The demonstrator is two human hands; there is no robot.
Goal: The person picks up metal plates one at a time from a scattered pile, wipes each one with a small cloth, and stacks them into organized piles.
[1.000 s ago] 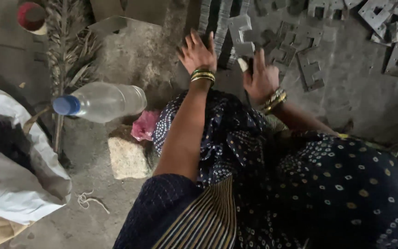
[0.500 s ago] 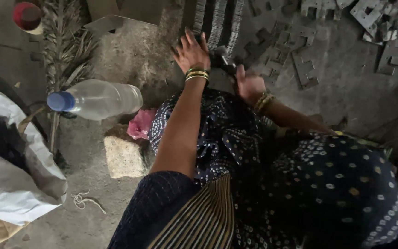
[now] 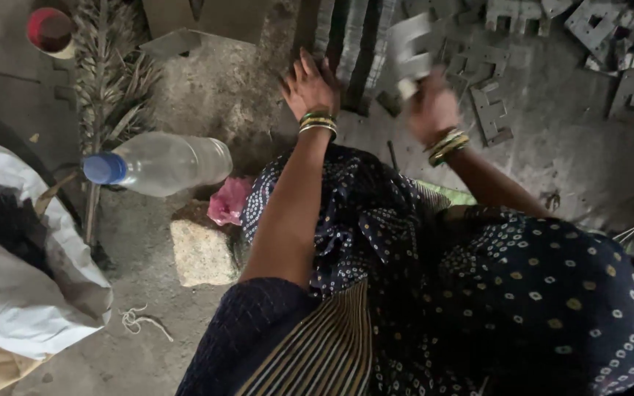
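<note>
My left hand (image 3: 308, 86) rests palm down, fingers spread, on the grey floor beside a row of stacked flat metal pieces (image 3: 354, 40). My right hand (image 3: 428, 108) is raised and blurred, closed around a pale flat metal piece (image 3: 411, 51) that sticks up from the fist. Both wrists carry gold and green bangles. Several E-shaped metal plates (image 3: 490, 110) lie scattered on the floor beyond the right hand. My lap, in dark dotted cloth, fills the lower right.
A clear plastic bottle with a blue cap (image 3: 157, 163) lies on its side at left. Below it sit a pale stone block (image 3: 201, 253) and a pink cloth (image 3: 227, 199). A white sack (image 3: 23, 293) lies lower left, a red-rimmed cup (image 3: 50, 31) upper left, dry palm fronds (image 3: 111, 81) beside it.
My right hand has lifted from the floor, bringing a flat metal piece up with it. My left hand stays pressed flat on the floor.
</note>
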